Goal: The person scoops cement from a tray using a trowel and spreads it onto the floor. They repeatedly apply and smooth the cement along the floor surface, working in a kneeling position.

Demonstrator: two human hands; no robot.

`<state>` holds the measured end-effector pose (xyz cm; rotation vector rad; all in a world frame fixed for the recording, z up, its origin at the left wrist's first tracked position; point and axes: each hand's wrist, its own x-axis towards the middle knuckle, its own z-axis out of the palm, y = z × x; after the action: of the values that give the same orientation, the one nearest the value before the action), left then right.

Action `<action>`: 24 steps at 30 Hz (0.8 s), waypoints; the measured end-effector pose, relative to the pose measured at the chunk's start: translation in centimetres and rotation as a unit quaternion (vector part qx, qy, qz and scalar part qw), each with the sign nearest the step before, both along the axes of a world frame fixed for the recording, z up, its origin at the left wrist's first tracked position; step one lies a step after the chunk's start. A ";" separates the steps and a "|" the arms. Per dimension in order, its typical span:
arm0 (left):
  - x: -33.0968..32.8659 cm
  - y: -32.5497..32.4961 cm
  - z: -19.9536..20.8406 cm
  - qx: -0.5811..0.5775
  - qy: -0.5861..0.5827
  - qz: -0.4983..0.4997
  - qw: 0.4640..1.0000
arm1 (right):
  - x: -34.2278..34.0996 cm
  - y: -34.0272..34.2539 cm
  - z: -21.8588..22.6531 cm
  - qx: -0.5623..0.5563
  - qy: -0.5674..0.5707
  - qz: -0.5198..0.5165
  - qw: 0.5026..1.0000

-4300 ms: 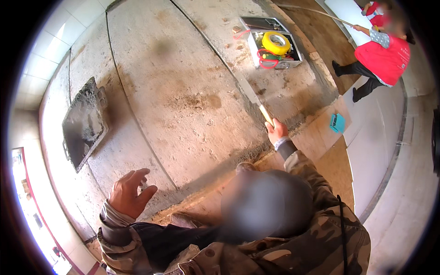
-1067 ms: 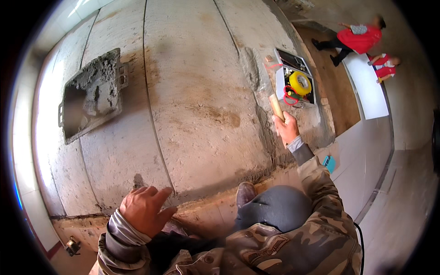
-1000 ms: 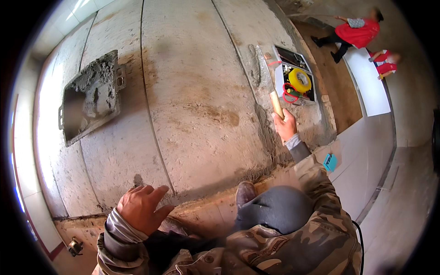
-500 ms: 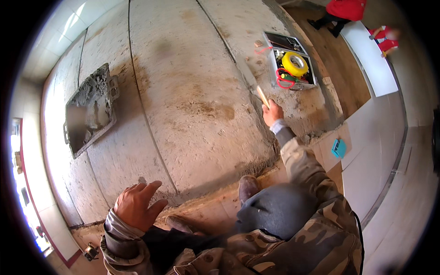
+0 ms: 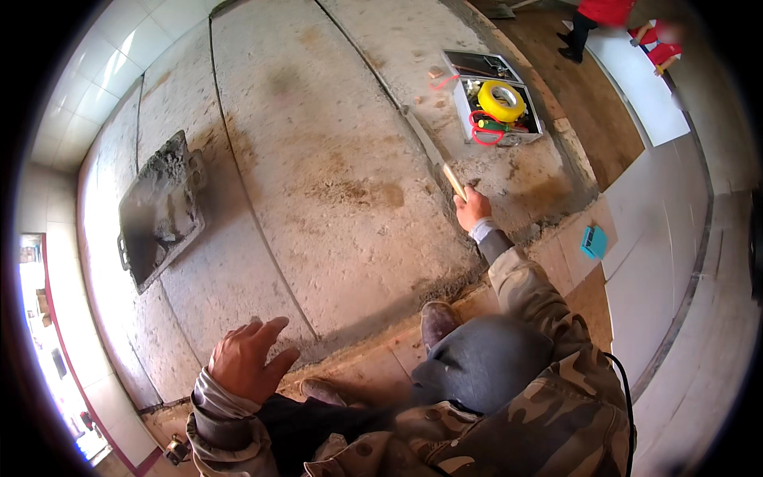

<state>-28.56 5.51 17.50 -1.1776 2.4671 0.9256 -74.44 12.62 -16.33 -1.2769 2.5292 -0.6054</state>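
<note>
My right hand (image 5: 474, 210) is closed round the light wooden handle of a tool with a long, narrow, flat grey blade (image 5: 425, 139). The blade points away from me and lies along the dark joint (image 5: 370, 67) between two concrete slabs; whether it is inside the gap I cannot tell. Over the near edge of the slabs hovers my left hand (image 5: 248, 358), empty, with thumb and fingers apart. To the left on the slabs sits a black mortar tub (image 5: 169, 208), tilted in view, its inside smeared with wet grey mortar.
Beyond my right hand an open toolbox (image 5: 469, 115) holds yellow tape (image 5: 501, 100), red-handled scissors (image 5: 486, 131) and a green-handled tool. A turquoise packet (image 5: 593, 242) lies right of my arm. Two people in red (image 5: 606, 11) are at far right, near a white panel (image 5: 645, 87).
My right hand has drawn the flat-bladed tool a little toward me along the joint. My view has shifted slightly. The left hand stays open near the slab edge.
</note>
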 end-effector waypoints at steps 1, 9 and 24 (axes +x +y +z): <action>-0.1 0.0 -0.1 -0.002 0.003 -0.005 1.000 | -0.3 0.3 0.1 -0.010 -0.004 -0.006 1.000; -1.1 -0.2 -0.8 -0.010 0.003 -0.022 1.000 | 4.6 -5.9 1.6 -0.036 -0.139 0.034 0.989; -0.6 0.0 -0.6 -0.015 0.006 -0.011 1.000 | 1.0 2.6 -0.6 -0.096 -0.042 -0.037 0.994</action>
<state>-29.18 5.54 16.90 -1.1568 2.5059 0.8952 -73.41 15.22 -16.96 -1.1943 2.5081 -0.9185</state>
